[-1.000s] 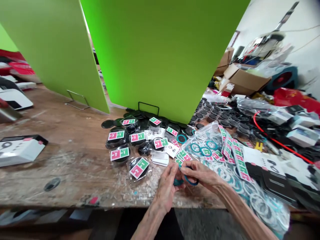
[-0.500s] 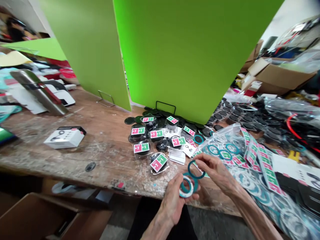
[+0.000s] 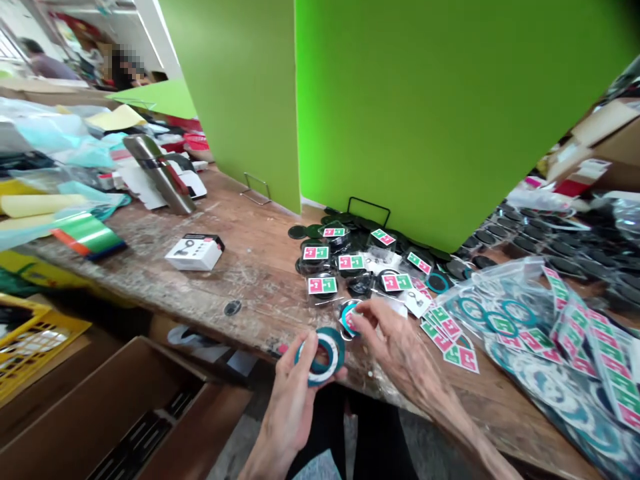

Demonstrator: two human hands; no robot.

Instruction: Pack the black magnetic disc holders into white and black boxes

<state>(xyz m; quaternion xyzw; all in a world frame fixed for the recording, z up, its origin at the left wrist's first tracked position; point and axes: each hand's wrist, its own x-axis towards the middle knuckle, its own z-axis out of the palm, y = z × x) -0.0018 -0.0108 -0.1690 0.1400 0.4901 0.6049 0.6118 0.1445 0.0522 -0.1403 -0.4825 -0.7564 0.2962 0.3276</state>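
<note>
My left hand (image 3: 295,380) is closed around a small stack of teal and white rings (image 3: 327,377), held just off the table's front edge. My right hand (image 3: 385,333) pinches a single teal ring (image 3: 346,313) over a bagged black disc with a pink-and-green label, which the ring and fingers partly cover. I cannot tell whether the ring touches the bag. Behind are several more bagged black discs (image 3: 323,287) with the same labels. Right of them, a clear plastic bag (image 3: 500,283) holds many teal and white rings, and loose pink-and-green labels (image 3: 443,327) lie beside it.
Tall green panels (image 3: 400,120) stand at the back on wire feet. A white box (image 3: 195,253) and a steel flask (image 3: 160,173) are to the left. Below the table edge sits an open cardboard box (image 3: 125,393). Two people are in the far left background.
My view has swung left. My right hand has carried one teal ring away from the left hand's stack to the nearest bagged disc. My left hand still holds the other rings.
</note>
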